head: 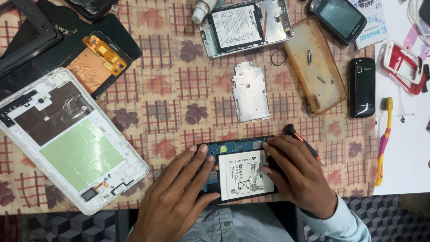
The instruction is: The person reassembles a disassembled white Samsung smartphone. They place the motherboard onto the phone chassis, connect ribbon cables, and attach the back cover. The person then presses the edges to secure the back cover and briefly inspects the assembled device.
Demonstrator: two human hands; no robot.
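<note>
At the far left of the frame lies a big white tablet shell with a pale green patch inside (67, 143). Above it, upper left, sits a black screen panel with copper foil and an orange ribbon (96, 62).

Low in the middle lies the opened dark phone with a blue circuit board and a white battery (239, 172). The left hand (179, 197) rests flat on its left edge, fingers spread and holding nothing, just pressing. It looks best to keep that press firm so the phone cannot slide.

Above the phone lies a thin silver metal shield plate (251, 92).

The right hand (298, 175) covers the phone's right side. It grips a small screwdriver with a black top and orange shaft (304, 143), fingertips on the board's top right corner. Go slowly there; the parts look tiny and easy to scratch.

On the right, 1 clear orange phone case (316, 65) holds a few small loose screws.
</note>
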